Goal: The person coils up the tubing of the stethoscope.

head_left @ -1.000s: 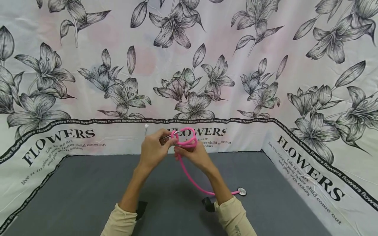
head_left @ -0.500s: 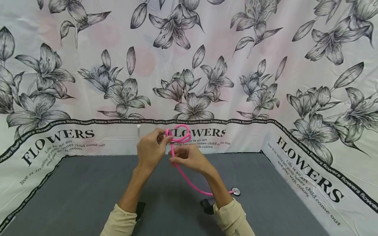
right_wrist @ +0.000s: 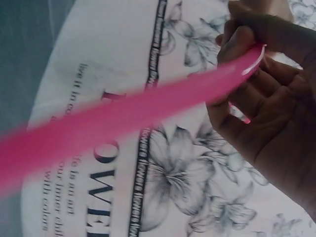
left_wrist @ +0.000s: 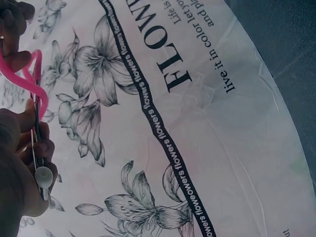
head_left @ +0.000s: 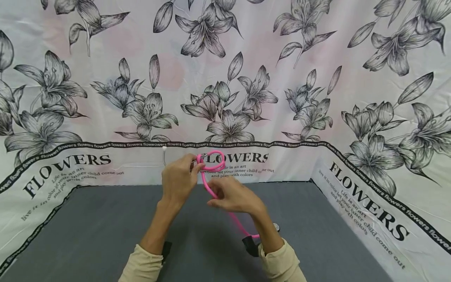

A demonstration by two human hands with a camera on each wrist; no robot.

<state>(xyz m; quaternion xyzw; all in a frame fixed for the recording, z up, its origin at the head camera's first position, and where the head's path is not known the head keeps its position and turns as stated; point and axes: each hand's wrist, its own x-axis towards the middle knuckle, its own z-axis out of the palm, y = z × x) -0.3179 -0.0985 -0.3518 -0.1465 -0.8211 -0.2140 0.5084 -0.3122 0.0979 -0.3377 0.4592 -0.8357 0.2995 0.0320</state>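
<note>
A pink stethoscope (head_left: 215, 168) is held up over the table, its upper tubing wound in a loop. My left hand (head_left: 177, 179) pinches it by the metal ear tubes, with the tubing coiled around them. A pale ear tip (head_left: 164, 149) pokes out past that hand, and another ear tip (left_wrist: 44, 176) shows in the left wrist view. Lower and to the right, my right hand (head_left: 237, 196) grips the hanging tubing (right_wrist: 133, 108), fingers curled around it. Past this hand the tube runs down to the round chestpiece (head_left: 276, 226), partly hidden behind the right forearm.
The grey table top (head_left: 105, 227) lies beneath both arms. A white floral cloth (head_left: 225, 117) with printed lettering hangs at the back and along the sides. Black straps (head_left: 250, 246) sit at the wrists.
My right hand has left the loop and slid down and right along the tubing. The left hand has shifted slightly left, still holding the ear tubes. The chestpiece has moved left, partly behind the forearm.
</note>
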